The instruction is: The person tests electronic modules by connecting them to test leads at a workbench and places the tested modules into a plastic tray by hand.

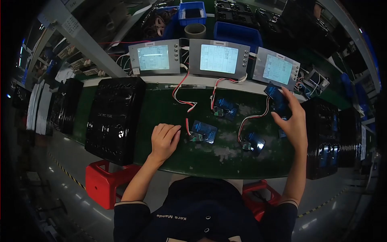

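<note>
Left hand (164,139) loose on bench (156,105), empty; right hand (295,123) at blue pack (274,93), grip unclear. Pack probably light, slick; best held by edges.

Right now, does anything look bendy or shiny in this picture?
In the head view, the front edge of the green table bows, probably from a wide lens; corners go black; white glare shines on the black trays at left and the lowest blue pack.

Hidden, cropped, illegible
Lettering on the screens (219,57) too small to read. Whether the right hand (296,123) grips the dark pack (274,92): unclear. One red stool (259,211) partly hidden behind the shirt (201,205), itself cut by the bottom edge.
</note>
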The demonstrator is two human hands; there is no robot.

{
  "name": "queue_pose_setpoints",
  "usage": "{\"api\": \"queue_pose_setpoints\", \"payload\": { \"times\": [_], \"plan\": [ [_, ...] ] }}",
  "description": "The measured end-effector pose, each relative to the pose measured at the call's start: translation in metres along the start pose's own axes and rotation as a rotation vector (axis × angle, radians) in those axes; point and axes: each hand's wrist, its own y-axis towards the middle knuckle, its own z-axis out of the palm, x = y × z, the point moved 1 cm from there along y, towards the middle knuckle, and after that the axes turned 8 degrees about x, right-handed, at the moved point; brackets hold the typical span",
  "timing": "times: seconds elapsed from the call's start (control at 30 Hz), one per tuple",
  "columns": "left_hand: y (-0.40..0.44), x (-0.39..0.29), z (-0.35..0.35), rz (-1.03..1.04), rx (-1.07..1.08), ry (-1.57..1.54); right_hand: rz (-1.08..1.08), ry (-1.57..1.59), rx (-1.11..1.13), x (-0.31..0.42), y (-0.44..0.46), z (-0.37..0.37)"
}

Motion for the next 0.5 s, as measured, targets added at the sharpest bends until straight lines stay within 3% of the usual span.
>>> {"api": "queue_pose_setpoints", "payload": {
  "times": [0.5],
  "plan": [
    [0.008, -0.022, -0.002, 0.095, 0.042, 0.012, -0.123, 0.307, 0.159, 0.007, -0.005, 0.092]
  ]
}}
